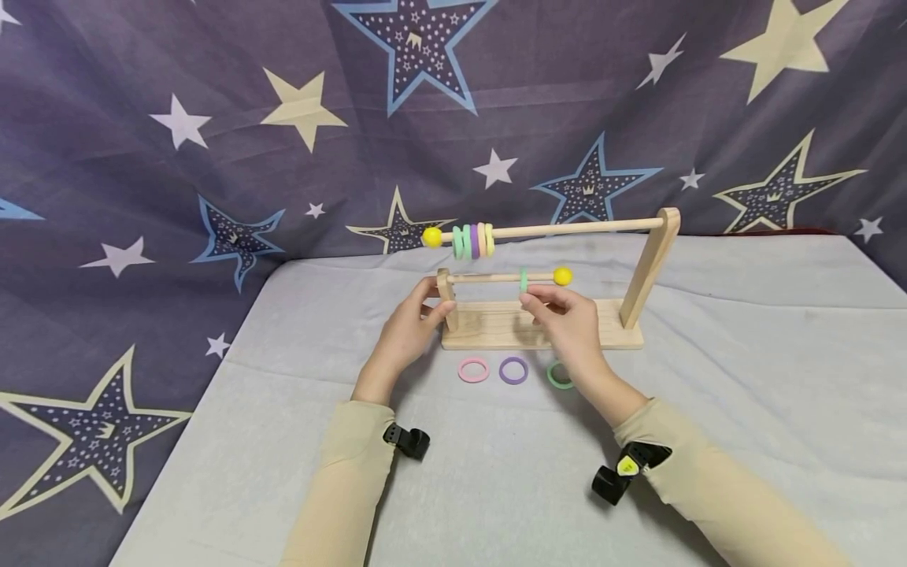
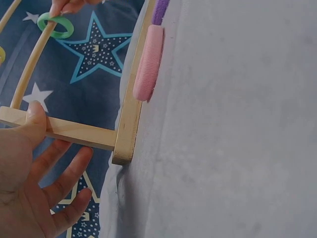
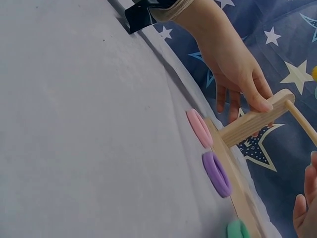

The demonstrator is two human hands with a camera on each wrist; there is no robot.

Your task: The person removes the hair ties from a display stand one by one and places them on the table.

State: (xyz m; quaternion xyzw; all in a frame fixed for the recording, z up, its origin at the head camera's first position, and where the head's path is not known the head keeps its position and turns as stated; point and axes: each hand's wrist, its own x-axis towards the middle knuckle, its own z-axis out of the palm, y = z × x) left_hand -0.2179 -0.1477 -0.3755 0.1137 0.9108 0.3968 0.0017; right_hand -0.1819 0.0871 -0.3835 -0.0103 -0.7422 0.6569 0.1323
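Observation:
A wooden ring stand (image 1: 482,340) has a long upper rod and a shorter lower rod. My left hand (image 1: 405,335) grips the short post (image 2: 81,133) at its left end, thumb on the near side and fingers behind. With thumb and fingertips, my right hand (image 1: 572,324) pinches a green ring (image 1: 523,280). That ring encircles the lower rod (image 1: 489,278), a little left of the yellow ball (image 1: 563,276) at the rod's free end. In the left wrist view the green ring hangs tilted around the rod.
Several coloured rings (image 1: 475,241) hang together on the upper rod (image 1: 581,227), near its yellow end ball (image 1: 431,237). On the grey cloth before the base lie a pink ring (image 1: 473,370), a purple ring (image 1: 513,371) and another green ring (image 1: 559,376). A star-patterned curtain hangs behind.

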